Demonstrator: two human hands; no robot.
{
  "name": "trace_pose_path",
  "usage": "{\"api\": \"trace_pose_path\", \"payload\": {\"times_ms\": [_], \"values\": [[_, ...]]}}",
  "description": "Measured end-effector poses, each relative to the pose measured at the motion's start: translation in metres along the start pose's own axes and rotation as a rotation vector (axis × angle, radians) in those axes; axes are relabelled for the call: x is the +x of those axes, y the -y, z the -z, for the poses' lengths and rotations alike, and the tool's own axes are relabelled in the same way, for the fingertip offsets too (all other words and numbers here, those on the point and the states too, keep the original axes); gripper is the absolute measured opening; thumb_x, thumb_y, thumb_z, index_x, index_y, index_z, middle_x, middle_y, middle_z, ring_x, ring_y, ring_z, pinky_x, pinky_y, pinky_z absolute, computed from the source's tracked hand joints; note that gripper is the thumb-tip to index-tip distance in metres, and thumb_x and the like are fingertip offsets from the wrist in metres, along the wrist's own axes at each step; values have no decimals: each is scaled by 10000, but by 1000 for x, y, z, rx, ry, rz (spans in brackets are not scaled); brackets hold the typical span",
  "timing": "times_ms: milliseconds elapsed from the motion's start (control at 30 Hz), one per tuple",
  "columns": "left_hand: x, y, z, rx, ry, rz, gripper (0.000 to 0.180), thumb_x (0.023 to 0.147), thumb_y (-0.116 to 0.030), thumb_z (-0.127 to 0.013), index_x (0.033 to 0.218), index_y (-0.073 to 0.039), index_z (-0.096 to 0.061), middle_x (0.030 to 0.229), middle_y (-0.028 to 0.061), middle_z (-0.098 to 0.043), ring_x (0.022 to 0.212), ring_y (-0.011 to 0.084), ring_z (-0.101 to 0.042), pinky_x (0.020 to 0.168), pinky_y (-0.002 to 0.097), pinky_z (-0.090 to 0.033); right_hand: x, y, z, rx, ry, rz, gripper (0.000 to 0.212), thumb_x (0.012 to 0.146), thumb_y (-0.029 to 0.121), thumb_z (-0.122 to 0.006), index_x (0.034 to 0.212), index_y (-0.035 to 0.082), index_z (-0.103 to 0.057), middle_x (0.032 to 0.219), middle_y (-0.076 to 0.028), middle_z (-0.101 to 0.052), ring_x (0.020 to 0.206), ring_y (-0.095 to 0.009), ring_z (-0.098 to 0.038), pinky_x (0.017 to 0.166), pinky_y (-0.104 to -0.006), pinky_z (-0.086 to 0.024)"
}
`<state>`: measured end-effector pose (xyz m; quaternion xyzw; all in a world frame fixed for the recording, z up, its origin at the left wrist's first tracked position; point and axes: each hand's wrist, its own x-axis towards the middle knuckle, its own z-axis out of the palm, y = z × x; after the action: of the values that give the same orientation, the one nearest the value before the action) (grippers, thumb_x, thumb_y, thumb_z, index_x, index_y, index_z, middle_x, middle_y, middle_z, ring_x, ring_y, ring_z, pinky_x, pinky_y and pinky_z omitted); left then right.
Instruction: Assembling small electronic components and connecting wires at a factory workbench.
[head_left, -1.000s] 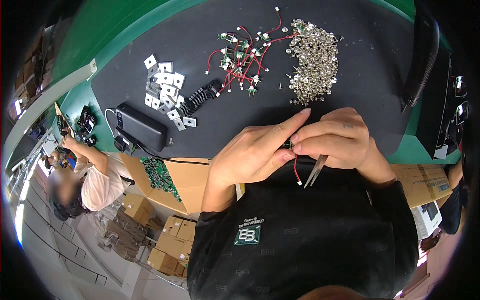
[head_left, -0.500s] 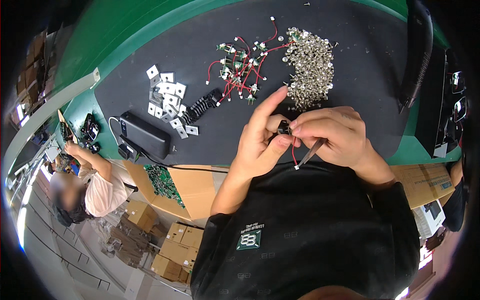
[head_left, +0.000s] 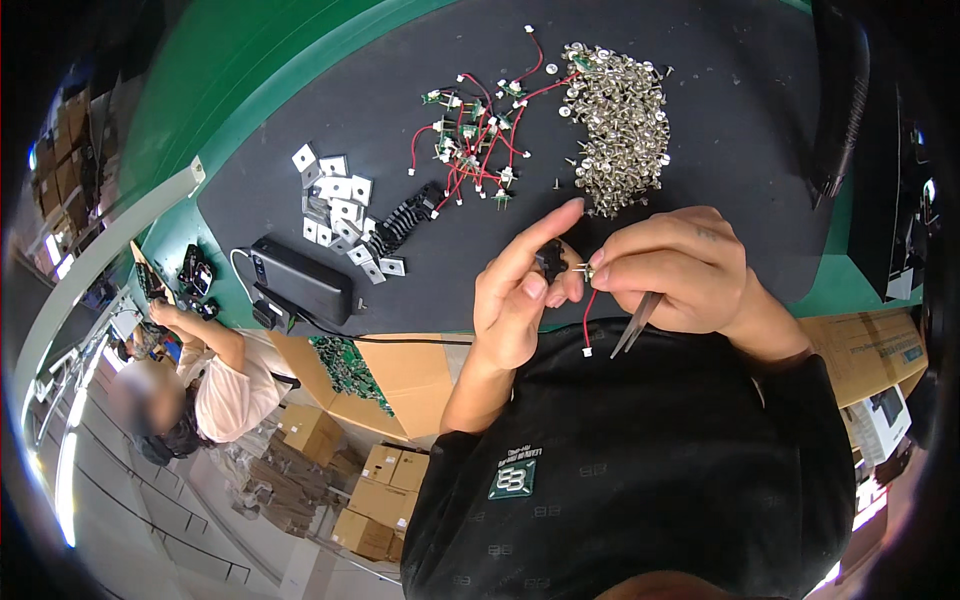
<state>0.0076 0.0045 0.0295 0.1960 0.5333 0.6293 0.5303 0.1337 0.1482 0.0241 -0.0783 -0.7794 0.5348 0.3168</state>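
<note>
My left hand (head_left: 510, 305) is closed on a small black plastic part (head_left: 549, 259), its index finger stretched out past it. Facing that part, my right hand (head_left: 685, 265) pinches a small board with metal pins (head_left: 587, 269) between thumb and fingertips. From this board hangs a red wire (head_left: 587, 318) ending in a white connector. Metal tweezers (head_left: 636, 325) are tucked in the same hand, tips pointing down toward my body. A narrow gap separates the black part from the pins.
Beyond my hands lie a heap of silver screws (head_left: 620, 130) and a tangle of wired boards (head_left: 470, 140). Farther left are square metal plates (head_left: 345, 210), black plastic parts (head_left: 405, 222) and a black power bank (head_left: 300, 280). A cardboard box (head_left: 410, 385) holds green boards; a co-worker (head_left: 235, 390) sits left.
My hands have drawn apart slightly, so the pinned board now shows separate from the black part. The tweezers have swung to point more downward, and the whole view has shifted a little.
</note>
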Motion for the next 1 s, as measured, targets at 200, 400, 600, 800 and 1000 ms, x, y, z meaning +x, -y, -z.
{"api": "trace_pose_path", "payload": {"times_ms": [200, 400, 600, 800, 1000], "values": [[4, -2, -7, -91, -46, 173, 491, 946, -265, -452, 1296, 79, -444, 695, -21, -411, 605, 65, -409, 550, 212, -327, 0, 4, 1, 198, -10, -171, 195, 703, -70, -702, 868, 21, -651, 855, -79, -648, 673, -146, -650, 555, -249, -529], [0, 5, -6, -130, -24, 159, 472, 985, -317, -441, 1232, 84, -479, 727, 12, -484, 546, 59, -420, 497, 207, -338, -5, 7, -5, 290, -41, -457, 183, 710, -20, -707, 874, 22, -637, 843, -61, -648, 495, -33, -379, 460, -192, -318], [1, 11, -6, -69, 9, 45, 511, 1001, -359, -412, 1227, 92, -488, 721, 47, -557, 529, 52, -429, 475, 198, -333, -2, 6, 4, 202, 73, -562, 267, 739, -18, -693, 993, 22, -620, 811, -34, -637, 536, -45, -493, 463, -197, -393], [-1, 14, -5, 37, 3, 35, 516, 1002, -357, -409, 1277, 74, -475, 677, 33, -557, 528, 44, -429, 477, 190, -322, -2, 5, 1, 201, 41, -572, 286, 729, -5, -698, 999, 33, -613, 761, -14, -634, 463, -40, -404, 428, -202, -345], [-1, 13, -4, 98, -3, 17, 501, 1002, -339, -415, 1292, 64, -473, 674, 36, -574, 529, 43, -447, 482, 189, -337, -1, 7, -3, 210, -38, -632, 223, 707, -14, -714, 894, 46, -609, 681, 39, -597, 450, -11, -327, 430, -199, -271]]}}
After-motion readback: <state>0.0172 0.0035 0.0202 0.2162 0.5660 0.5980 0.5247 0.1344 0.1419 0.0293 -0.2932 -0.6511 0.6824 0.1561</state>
